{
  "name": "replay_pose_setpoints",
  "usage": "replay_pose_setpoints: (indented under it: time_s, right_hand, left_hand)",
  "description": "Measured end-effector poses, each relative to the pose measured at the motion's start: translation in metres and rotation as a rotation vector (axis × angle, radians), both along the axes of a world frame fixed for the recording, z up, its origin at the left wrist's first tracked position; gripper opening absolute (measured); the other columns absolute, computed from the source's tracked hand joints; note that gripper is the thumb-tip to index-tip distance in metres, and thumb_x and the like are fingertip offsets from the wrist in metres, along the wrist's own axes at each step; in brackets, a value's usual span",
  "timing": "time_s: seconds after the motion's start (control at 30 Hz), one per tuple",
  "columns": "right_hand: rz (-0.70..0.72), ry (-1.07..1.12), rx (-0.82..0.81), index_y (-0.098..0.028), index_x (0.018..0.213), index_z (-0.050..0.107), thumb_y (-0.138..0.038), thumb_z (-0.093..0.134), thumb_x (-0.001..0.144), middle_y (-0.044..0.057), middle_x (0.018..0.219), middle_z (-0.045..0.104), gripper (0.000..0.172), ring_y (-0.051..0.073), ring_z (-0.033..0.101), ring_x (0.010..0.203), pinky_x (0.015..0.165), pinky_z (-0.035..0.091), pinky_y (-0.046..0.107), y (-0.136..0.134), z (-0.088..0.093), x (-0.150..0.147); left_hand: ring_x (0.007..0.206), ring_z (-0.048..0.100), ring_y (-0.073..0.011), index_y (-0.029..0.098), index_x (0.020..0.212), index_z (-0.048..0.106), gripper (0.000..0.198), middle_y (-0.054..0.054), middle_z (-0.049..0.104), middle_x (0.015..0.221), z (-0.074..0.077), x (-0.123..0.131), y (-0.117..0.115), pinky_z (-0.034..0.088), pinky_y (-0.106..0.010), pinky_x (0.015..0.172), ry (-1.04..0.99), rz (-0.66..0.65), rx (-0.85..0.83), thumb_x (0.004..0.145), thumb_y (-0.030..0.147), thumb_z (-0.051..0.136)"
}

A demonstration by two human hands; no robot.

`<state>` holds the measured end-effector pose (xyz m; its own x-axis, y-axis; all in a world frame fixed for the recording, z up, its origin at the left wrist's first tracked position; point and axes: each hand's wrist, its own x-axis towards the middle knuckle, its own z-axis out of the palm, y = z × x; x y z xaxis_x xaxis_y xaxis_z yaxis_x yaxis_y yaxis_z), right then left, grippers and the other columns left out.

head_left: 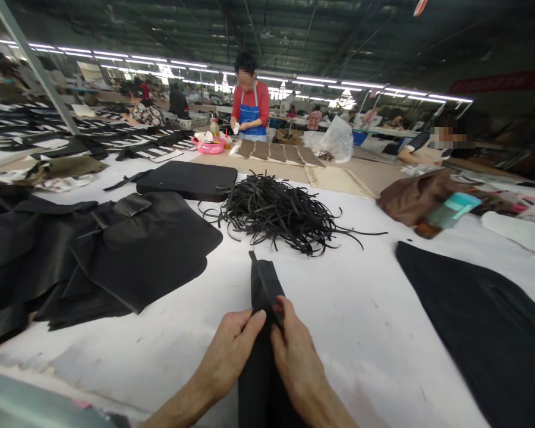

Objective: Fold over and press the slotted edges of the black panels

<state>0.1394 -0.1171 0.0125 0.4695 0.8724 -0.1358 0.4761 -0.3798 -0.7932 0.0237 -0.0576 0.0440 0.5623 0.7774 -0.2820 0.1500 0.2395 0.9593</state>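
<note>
A long folded strip of black fabric (261, 362) runs from the bottom edge of the view out over the white table. Both of my hands grip it near its far end. My left hand (232, 342) pinches its left edge, thumb on top. On the opposite edge, the fingers of my right hand (296, 351) are closed on the same cloth. The far tip of the fabric stands free beyond my fingers. Just past it lies a tangled heap of thin black strips (280, 211).
Black fabric panels (138, 249) overlap on the left, a black padded piece (187, 178) behind them. Another black panel (477, 321) lies right, near a teal-lidded bottle (448, 215) and brown cloth (412, 199). Across the table stands a person in a blue apron (253, 110) near a pink basket (208, 144).
</note>
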Motion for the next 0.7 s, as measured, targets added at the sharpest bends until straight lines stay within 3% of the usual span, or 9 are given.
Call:
replay_pose_setpoints:
  time_s: [0.13,0.23,0.33,0.4,0.5,0.6,0.7]
  right_hand:
    - [0.077,-0.27,-0.004,-0.014,0.121,0.045,-0.023,0.034,0.085,0.013,0.114,0.058,0.039,0.023,0.056,0.101,0.084,0.044,0.034,0.0,0.005,-0.001]
    - [0.196,-0.518,-0.098,-0.018,0.092,0.059,-0.019,0.027,0.088,0.01,0.085,0.067,0.032,0.022,0.062,0.076,0.065,0.043,0.031,0.003,0.012,0.001]
    - [0.189,-0.586,-0.161,-0.022,0.075,0.058,-0.024,0.03,0.089,0.005,0.065,0.064,0.032,0.02,0.059,0.06,0.056,0.036,0.028,0.002,0.017,0.019]
    - [0.125,-0.494,-0.143,-0.023,0.07,0.057,-0.03,0.034,0.088,0.002,0.061,0.062,0.03,0.019,0.056,0.059,0.056,0.035,0.027,-0.001,0.019,0.044]
    - [0.102,-0.162,-0.08,-0.021,0.061,0.053,-0.035,0.04,0.083,-0.001,0.061,0.058,0.028,0.017,0.053,0.062,0.059,0.036,0.025,-0.01,0.021,0.091]
    - [0.107,0.143,-0.125,-0.019,0.058,0.049,-0.04,0.047,0.077,-0.003,0.053,0.051,0.028,0.014,0.046,0.054,0.053,0.033,0.023,-0.018,0.023,0.129]
    - [0.111,0.272,-0.158,-0.019,0.055,0.046,-0.043,0.05,0.074,-0.005,0.049,0.044,0.031,0.011,0.04,0.049,0.049,0.03,0.022,-0.026,0.022,0.144]
  left_hand:
    - [0.056,0.04,-0.0113,0.015,0.066,0.054,0.037,0.003,0.049,0.058,-0.009,0.006,-0.004,0.031,-0.022,0.05,-0.02,0.003,0.029,0.08,0.049,0.048]
    - [0.054,0.041,-0.0116,0.016,0.063,0.052,0.038,0.003,0.048,0.056,-0.015,0.006,-0.004,0.03,-0.022,0.048,0.028,0.045,0.081,0.078,0.05,0.049]
    - [0.053,0.045,-0.0134,0.016,0.06,0.054,0.041,0.002,0.051,0.053,-0.015,-0.006,0.007,0.034,-0.023,0.049,0.086,0.109,0.101,0.077,0.053,0.05]
    - [0.058,0.053,-0.0169,0.015,0.065,0.06,0.04,0.0,0.058,0.057,-0.013,-0.02,0.018,0.041,-0.025,0.057,0.067,0.114,0.05,0.078,0.052,0.05]
    - [0.067,0.06,-0.0217,0.015,0.076,0.068,0.039,-0.003,0.066,0.066,-0.008,-0.041,0.034,0.045,-0.03,0.072,0.025,0.076,-0.046,0.076,0.051,0.052]
    - [0.064,0.061,-0.0237,0.014,0.076,0.07,0.042,-0.005,0.068,0.065,-0.006,-0.053,0.041,0.046,-0.034,0.073,0.026,0.071,-0.097,0.073,0.053,0.055]
    - [0.066,0.061,-0.0243,0.013,0.075,0.069,0.04,-0.005,0.067,0.065,-0.007,-0.058,0.043,0.046,-0.034,0.073,0.021,0.083,-0.09,0.071,0.051,0.056]
